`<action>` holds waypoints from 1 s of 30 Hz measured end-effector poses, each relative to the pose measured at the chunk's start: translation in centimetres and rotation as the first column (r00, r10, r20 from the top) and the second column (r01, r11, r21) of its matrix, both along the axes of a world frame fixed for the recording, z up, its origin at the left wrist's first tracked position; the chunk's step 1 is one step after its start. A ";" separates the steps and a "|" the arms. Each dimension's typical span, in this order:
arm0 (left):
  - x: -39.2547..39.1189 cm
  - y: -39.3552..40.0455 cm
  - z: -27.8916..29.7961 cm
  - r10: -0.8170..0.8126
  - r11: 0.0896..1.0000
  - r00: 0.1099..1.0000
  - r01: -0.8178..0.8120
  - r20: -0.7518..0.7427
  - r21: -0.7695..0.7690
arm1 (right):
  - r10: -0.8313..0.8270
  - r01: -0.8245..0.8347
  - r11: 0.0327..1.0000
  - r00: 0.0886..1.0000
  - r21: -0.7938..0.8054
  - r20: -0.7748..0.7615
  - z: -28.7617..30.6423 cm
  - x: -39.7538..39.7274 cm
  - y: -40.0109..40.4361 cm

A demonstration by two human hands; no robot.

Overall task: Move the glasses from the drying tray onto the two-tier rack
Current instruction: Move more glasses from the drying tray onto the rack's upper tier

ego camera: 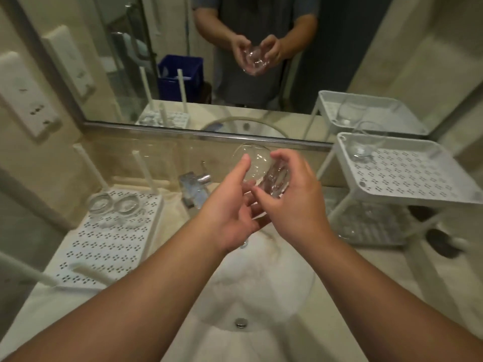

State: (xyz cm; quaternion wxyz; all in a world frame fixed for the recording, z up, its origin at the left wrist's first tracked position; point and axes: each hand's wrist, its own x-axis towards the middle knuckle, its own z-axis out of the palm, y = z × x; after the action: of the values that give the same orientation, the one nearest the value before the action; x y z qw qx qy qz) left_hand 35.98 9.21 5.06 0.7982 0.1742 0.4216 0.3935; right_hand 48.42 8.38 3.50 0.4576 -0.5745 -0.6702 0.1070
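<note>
A clear round glass (257, 165) lies on its side in the air above the sink, between both my hands. My left hand (230, 205) cups it from below and the left, thumb against its rim. My right hand (292, 194) grips its thick base from the right. On the left, the white perforated drying tray (104, 246) holds two glasses (113, 205) upside down at its far end. On the right stands the white two-tier rack (407, 178), with one glass (364, 145) on its top tier at the far left corner. More glass shows blurred on the lower tier (371, 223).
A white sink basin (261, 296) with a drain lies below my hands, a chrome tap (196, 184) behind it. White upright posts rise from the tray. A wall mirror (209, 61) reflects a person and the scene. A dark round object (441, 242) lies on the counter beside the rack.
</note>
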 end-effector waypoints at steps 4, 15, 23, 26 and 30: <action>4.7 0.0 0.2 -0.055 0.998 0.998 0.055 0.035 0.012 | -0.059 0.059 0.998 0.998 0.009 -0.020 0.1 4.3 -1.2; 15.5 0.4 0.3 -0.098 0.957 0.979 0.141 -0.176 0.255 | -0.190 0.181 0.971 0.981 -0.155 -0.046 0.5 14.5 -2.0; 21.1 2.5 0.4 -0.006 0.884 0.946 0.156 -0.324 0.441 | -0.221 0.220 0.941 0.975 -0.257 0.025 2.0 20.8 0.7; 22.8 3.6 0.8 -0.026 0.867 0.909 0.228 -0.416 0.442 | -0.203 0.203 0.934 0.979 -0.295 0.031 2.1 22.4 2.0; 24.8 5.0 1.1 -0.071 0.858 0.876 0.297 -0.476 0.420 | -0.210 0.199 0.929 0.978 -0.311 -0.003 1.8 24.1 3.7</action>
State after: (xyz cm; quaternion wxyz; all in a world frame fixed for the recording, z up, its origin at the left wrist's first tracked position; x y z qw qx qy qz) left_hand 60.82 14.19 6.19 0.6466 0.4924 0.4623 0.3547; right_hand 72.56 12.12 5.31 0.3827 -0.7036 -0.5733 0.1723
